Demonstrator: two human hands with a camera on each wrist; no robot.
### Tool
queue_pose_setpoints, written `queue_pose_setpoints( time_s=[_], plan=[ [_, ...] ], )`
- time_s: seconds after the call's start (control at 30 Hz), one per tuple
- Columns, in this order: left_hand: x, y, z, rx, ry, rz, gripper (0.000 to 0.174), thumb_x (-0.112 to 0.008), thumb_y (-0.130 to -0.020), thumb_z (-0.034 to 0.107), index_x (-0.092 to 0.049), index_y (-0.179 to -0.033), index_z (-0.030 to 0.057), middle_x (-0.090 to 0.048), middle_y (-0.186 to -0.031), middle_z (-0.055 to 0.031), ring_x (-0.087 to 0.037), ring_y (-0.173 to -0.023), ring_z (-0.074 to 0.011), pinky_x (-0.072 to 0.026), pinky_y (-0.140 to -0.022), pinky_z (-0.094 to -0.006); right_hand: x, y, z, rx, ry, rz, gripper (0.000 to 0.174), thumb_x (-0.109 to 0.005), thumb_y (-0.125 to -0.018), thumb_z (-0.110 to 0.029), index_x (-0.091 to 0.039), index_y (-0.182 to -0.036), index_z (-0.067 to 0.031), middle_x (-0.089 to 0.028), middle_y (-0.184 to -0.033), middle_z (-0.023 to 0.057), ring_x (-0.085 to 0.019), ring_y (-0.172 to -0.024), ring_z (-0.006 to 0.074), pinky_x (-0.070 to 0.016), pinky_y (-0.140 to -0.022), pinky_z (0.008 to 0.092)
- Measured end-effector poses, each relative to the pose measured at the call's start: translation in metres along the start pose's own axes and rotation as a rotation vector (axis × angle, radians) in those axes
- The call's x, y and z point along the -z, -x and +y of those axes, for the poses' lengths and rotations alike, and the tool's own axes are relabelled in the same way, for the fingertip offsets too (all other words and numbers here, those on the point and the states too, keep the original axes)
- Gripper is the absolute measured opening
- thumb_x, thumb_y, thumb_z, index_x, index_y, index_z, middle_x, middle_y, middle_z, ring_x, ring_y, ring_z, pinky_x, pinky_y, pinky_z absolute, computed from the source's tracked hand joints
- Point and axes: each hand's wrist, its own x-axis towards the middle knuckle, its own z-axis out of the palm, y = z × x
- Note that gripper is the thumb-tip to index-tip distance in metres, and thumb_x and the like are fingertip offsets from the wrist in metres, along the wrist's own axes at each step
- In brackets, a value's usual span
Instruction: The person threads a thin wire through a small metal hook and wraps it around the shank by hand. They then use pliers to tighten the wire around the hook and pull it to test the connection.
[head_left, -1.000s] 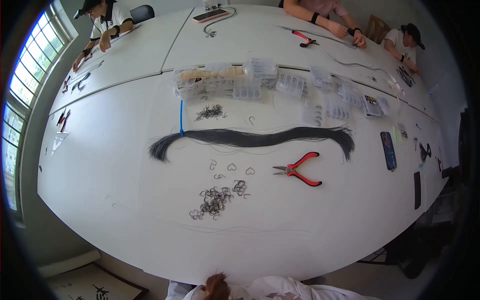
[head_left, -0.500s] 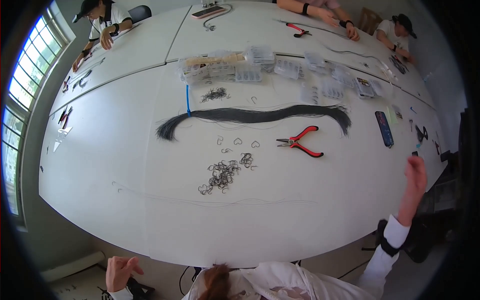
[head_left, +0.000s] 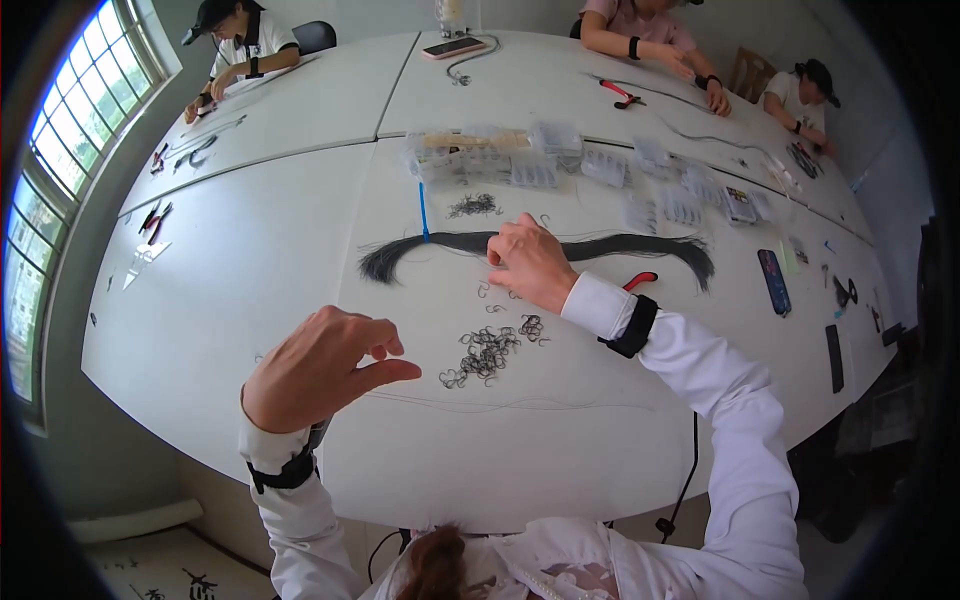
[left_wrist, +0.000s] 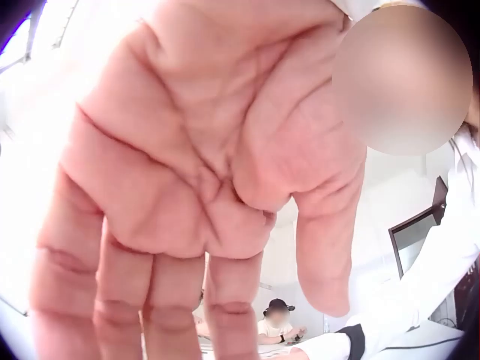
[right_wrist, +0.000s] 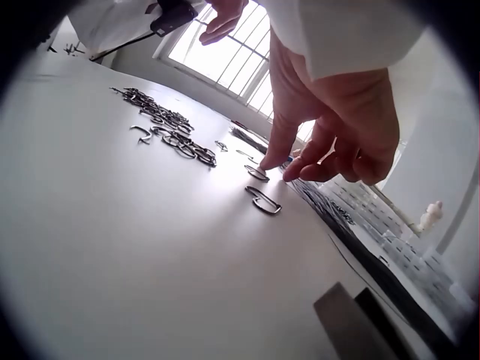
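Observation:
My right hand [head_left: 530, 262] reaches over a long bundle of thin black strands [head_left: 630, 248], tied near its left end with a blue cable tie [head_left: 423, 212]. In the right wrist view, thumb and forefinger point down beside a heart-shaped wire piece [right_wrist: 256, 173], with a gap between the fingertips. A second heart-shaped piece [right_wrist: 264, 200] lies in front of it. My left hand [head_left: 318, 368] is held left of a pile of small curved wire pieces [head_left: 485, 352]; its bare palm shows in the left wrist view. The pliers are mostly hidden under my right forearm, one red handle [head_left: 640, 281] showing.
Clear plastic compartment boxes [head_left: 535, 172] stand behind the bundle, near a smaller heap of dark bits [head_left: 475, 205]. A phone [head_left: 773, 282] lies to the right. Thin strands [head_left: 520, 406] stretch across the table's near part. Other people sit along the far side.
Both hands have come in over the table from its near edges. The right went left and forward to the heart-shaped pieces, covering most of the pliers; the left rose beside the pile.

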Motion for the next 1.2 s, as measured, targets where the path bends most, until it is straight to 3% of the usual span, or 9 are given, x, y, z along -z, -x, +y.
queue_pose_setpoints(
  time_s=[0.2,0.33,0.47,0.63,0.73,0.9,1.03,1.13,1.2],
  plan=[
    [0.001,-0.025,-0.013,0.041,0.011,0.009,0.032,-0.067,-0.081,0.032,-0.067,-0.086,0.0006,-0.067,-0.074,-0.0133,-0.066,-0.069,-0.0259,-0.0516,-0.065,-0.0330,0.004,-0.005,0.003,-0.004,-0.024,-0.021,0.008,-0.071,-0.063,-0.013,-0.064,-0.060,-0.0085,-0.061,-0.063,0.0041,-0.056,-0.080,0.0225,-0.0452,-0.070,0.0352],
    [-0.006,-0.046,-0.027,0.031,0.087,0.125,0.023,-0.070,-0.078,0.018,-0.066,-0.094,0.0024,-0.068,-0.090,-0.0087,-0.066,-0.084,-0.0200,-0.0530,-0.069,-0.0302,0.028,-0.011,0.003,-0.108,-0.259,-0.065,0.003,-0.067,-0.065,-0.009,-0.066,-0.065,-0.0058,-0.063,-0.062,0.0059,-0.060,-0.068,0.0214,-0.0472,-0.066,0.0333],
    [-0.013,-0.065,-0.029,0.008,0.057,0.198,0.024,-0.071,-0.077,0.016,-0.066,-0.097,0.0033,-0.068,-0.090,-0.0076,-0.065,-0.082,-0.0203,-0.0531,-0.071,-0.0308,0.038,-0.011,0.006,-0.217,-0.516,-0.119,0.008,-0.069,-0.067,-0.008,-0.068,-0.073,-0.0034,-0.066,-0.067,0.0067,-0.063,-0.062,0.0164,-0.0487,-0.063,0.0278],
    [-0.043,-0.108,-0.030,-0.236,0.261,0.613,0.020,-0.070,-0.076,0.009,-0.065,-0.094,0.0029,-0.068,-0.087,-0.0053,-0.065,-0.080,-0.0200,-0.0513,-0.071,-0.0295,0.066,-0.018,-0.005,-0.201,-0.660,-0.143,0.008,-0.069,-0.072,-0.007,-0.068,-0.079,-0.0021,-0.067,-0.068,0.0049,-0.062,-0.064,0.0103,-0.0481,-0.064,0.0246],
    [-0.043,-0.114,-0.022,-0.194,0.419,0.395,0.021,-0.070,-0.076,0.008,-0.064,-0.095,0.0025,-0.068,-0.083,-0.0044,-0.065,-0.081,-0.0170,-0.0496,-0.071,-0.0274,0.091,-0.018,-0.008,-0.189,-0.709,-0.134,0.006,-0.068,-0.075,-0.006,-0.068,-0.079,-0.0007,-0.066,-0.067,0.0033,-0.061,-0.063,0.0090,-0.0481,-0.063,0.0238],
    [-0.035,-0.106,-0.017,-0.185,0.542,0.344,0.025,-0.070,-0.076,0.006,-0.061,-0.099,0.0015,-0.067,-0.086,-0.0038,-0.062,-0.081,-0.0126,-0.0497,-0.073,-0.0276,0.121,-0.002,0.014,-0.294,-0.917,-0.191,0.008,-0.067,-0.078,-0.006,-0.066,-0.079,0.0014,-0.064,-0.069,0.0026,-0.059,-0.062,0.0093,-0.0476,-0.062,0.0225],
    [-0.040,-0.108,0.011,-0.249,0.527,0.515,0.024,-0.069,-0.077,0.005,-0.060,-0.099,0.0027,-0.063,-0.100,-0.0046,-0.059,-0.089,-0.0134,-0.0511,-0.079,-0.0290,0.126,0.009,0.013,-0.292,-0.956,-0.233,0.010,-0.069,-0.078,-0.010,-0.066,-0.081,-0.0002,-0.063,-0.070,0.0027,-0.060,-0.062,0.0091,-0.0484,-0.062,0.0222],
    [-0.046,-0.109,0.030,-0.335,0.699,0.566,0.026,-0.070,-0.080,0.015,-0.060,-0.098,0.0003,-0.063,-0.095,-0.0059,-0.061,-0.080,-0.0131,-0.0497,-0.067,-0.0252,0.135,0.013,-0.002,-0.252,-0.981,-0.238,0.012,-0.069,-0.079,-0.012,-0.066,-0.081,-0.0005,-0.063,-0.070,0.0023,-0.060,-0.062,0.0085,-0.0474,-0.060,0.0204],
    [-0.044,-0.104,0.035,-0.216,0.944,0.237,0.015,-0.063,-0.085,0.010,-0.060,-0.095,-0.0002,-0.060,-0.078,-0.0027,-0.056,-0.070,-0.0095,-0.0477,-0.064,-0.0242,0.147,0.016,-0.006,-0.185,-0.998,-0.225,0.012,-0.068,-0.081,-0.013,-0.066,-0.081,-0.0009,-0.062,-0.069,0.0019,-0.059,-0.061,0.0078,-0.0470,-0.059,0.0207]
  ],
)
